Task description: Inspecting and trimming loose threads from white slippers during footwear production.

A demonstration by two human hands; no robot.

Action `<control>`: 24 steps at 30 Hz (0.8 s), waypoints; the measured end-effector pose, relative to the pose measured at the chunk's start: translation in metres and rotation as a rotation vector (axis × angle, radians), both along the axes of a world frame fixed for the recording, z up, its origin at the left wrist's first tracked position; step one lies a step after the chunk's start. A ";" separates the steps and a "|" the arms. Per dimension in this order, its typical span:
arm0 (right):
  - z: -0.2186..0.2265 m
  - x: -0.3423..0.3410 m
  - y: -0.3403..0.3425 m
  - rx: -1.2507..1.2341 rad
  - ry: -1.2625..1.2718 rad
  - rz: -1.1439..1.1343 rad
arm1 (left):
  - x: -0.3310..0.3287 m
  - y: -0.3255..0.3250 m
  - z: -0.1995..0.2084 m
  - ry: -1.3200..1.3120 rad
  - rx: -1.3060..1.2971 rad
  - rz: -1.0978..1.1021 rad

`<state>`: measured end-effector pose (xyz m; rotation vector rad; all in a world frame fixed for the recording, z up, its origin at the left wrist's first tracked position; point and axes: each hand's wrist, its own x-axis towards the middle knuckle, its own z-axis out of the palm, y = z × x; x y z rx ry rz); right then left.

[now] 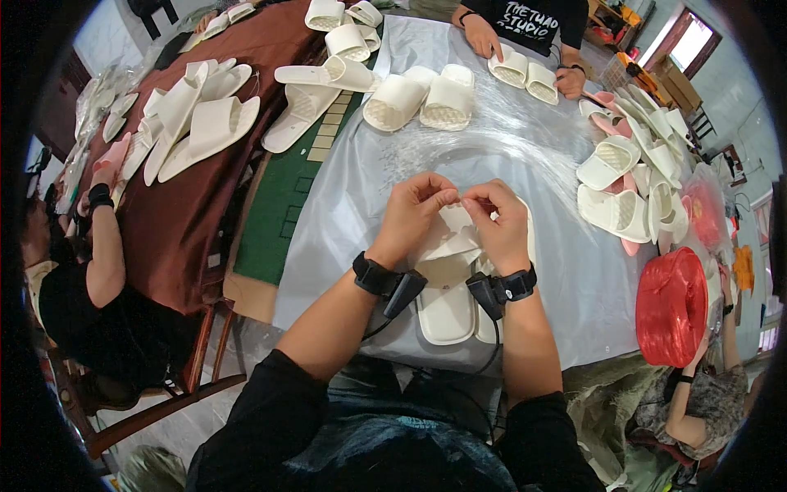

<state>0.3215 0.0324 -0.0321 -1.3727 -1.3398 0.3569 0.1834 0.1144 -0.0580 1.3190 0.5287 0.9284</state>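
Observation:
A pair of cream slide slippers (447, 316) lies on the grey sheet right in front of me, partly covered by my hands and wrists. Above their far ends, my left hand (412, 215) is closed in a pinch. Close beside it, my right hand (502, 223) pinches too, thumb against forefinger. Whatever the fingertips hold is too fine to make out. Beyond my hands, thin clear plastic strands (500, 135) spread over the sheet. Two more cream slippers (448, 97) stand past the strands, to the left.
Across the table, another person's hand (482, 37) touches slippers (510, 66). Cream and pink slippers (615, 211) pile up at right, near a red roll of plastic twine (672, 307). More slippers (215, 135) lie on a brown-covered table at left, where someone else works.

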 end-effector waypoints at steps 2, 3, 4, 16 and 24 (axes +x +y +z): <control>-0.003 0.003 0.000 -0.013 -0.028 -0.002 | 0.001 -0.001 0.001 -0.008 0.011 0.013; -0.003 0.003 0.000 -0.012 -0.028 -0.003 | 0.002 -0.002 -0.001 0.004 -0.001 0.005; -0.003 0.002 0.000 -0.005 -0.023 -0.004 | 0.003 -0.003 -0.002 0.016 -0.014 -0.004; 0.000 0.002 -0.002 -0.026 -0.023 -0.003 | 0.002 0.001 -0.003 0.087 0.096 0.051; -0.003 0.003 -0.001 -0.014 -0.029 -0.008 | 0.003 -0.002 -0.001 0.044 0.025 0.011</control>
